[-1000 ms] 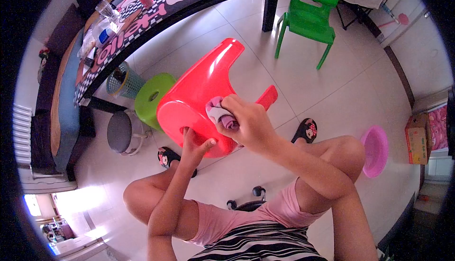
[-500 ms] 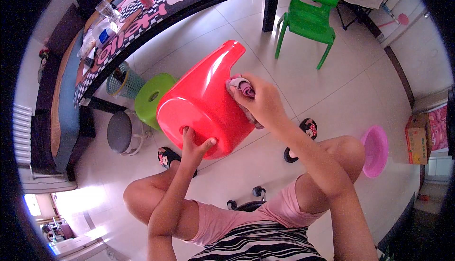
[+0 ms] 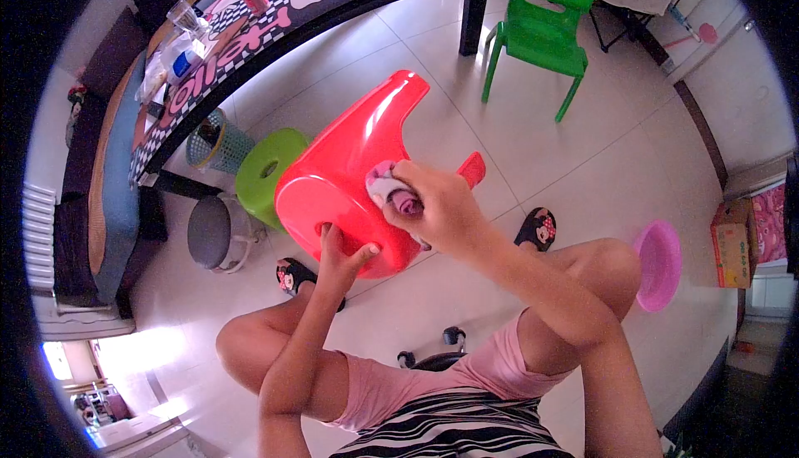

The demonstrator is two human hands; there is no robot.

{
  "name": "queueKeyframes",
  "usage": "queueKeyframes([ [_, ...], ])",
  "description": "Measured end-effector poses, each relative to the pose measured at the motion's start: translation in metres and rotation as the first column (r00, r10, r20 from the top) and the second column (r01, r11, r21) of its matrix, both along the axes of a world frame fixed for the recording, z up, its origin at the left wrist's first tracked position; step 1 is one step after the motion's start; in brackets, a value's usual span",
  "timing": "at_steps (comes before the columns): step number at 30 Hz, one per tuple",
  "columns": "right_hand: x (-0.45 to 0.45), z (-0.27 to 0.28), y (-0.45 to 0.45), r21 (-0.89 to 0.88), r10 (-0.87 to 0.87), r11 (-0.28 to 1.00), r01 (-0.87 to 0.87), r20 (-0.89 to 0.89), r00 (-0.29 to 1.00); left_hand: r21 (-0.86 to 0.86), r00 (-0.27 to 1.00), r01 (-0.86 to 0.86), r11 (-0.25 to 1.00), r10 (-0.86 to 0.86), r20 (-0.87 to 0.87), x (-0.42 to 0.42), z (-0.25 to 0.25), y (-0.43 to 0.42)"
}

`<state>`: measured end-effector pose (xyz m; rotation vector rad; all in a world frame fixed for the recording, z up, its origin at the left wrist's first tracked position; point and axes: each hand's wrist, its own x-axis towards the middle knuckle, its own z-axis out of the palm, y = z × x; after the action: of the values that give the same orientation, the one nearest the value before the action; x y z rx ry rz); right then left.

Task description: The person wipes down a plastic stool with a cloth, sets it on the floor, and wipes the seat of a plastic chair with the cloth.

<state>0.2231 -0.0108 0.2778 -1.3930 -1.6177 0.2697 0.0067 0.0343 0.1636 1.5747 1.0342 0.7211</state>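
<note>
A red plastic stool [image 3: 333,200] is held tilted in the air in front of me, its round seat facing my side and its legs pointing away. My left hand [image 3: 339,257] grips it by the hole in the seat, fingers in the hole and thumb on the surface. Bunched in my right hand [image 3: 445,208] is a pink and white cloth [image 3: 384,185], pressed against the stool's side near the seat edge. Part of the cloth is hidden under the fingers.
A green stool [image 3: 270,167], a grey round stool [image 3: 210,232] and a mesh basket [image 3: 223,146] stand left, beside a table [image 3: 333,0]. A green chair [image 3: 545,42] stands ahead. On the right are a pink basin [image 3: 657,267] and a cardboard box [image 3: 732,246].
My right hand has slid the cloth left and toward me along the stool's side, uncovering a red leg behind it. My left hand and the stool have stayed nearly still.
</note>
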Motion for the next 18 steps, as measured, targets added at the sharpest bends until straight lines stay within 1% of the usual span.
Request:
queueKeyframes([
  [3, -0.003, 0.007, -0.004, -0.006, 0.041, 0.999, -0.042, -0.016, 0.999, -0.001, 0.999, 0.0, 1.0, 0.0, -0.035, -0.002, -0.004, 0.001],
  [7, -0.005, 0.007, -0.005, -0.009, 0.02, 1.0, -0.02, -0.039, 0.999, -0.011, 0.999, -0.012, 1.0, 0.012, -0.033, -0.001, 0.001, -0.001],
  [9, -0.005, 0.007, -0.006, -0.032, 0.007, 0.999, -0.008, -0.046, 0.999, 0.027, 0.999, -0.015, 1.0, 0.017, -0.047, -0.001, -0.002, 0.0],
  [12, 0.0, 0.009, -0.005, -0.18, -0.011, 0.984, 0.015, 0.028, 1.0, 0.051, 0.999, -0.026, 0.998, 0.028, -0.041, 0.0, -0.005, 0.002],
  [13, 0.002, 0.009, -0.003, -0.179, -0.037, 0.983, 0.041, 0.029, 0.999, 0.053, 0.999, -0.031, 0.998, 0.033, -0.034, 0.001, -0.004, 0.002],
  [15, 0.007, 0.009, 0.001, -0.177, -0.088, 0.98, 0.092, 0.031, 0.996, 0.113, 0.997, -0.015, 0.993, 0.023, -0.071, 0.002, -0.001, 0.002],
  [18, 0.02, 0.008, 0.011, -0.157, -0.158, 0.972, 0.172, 0.101, 0.982, 0.164, 0.992, 0.001, 0.987, 0.02, -0.124, 0.003, 0.007, 0.001],
])
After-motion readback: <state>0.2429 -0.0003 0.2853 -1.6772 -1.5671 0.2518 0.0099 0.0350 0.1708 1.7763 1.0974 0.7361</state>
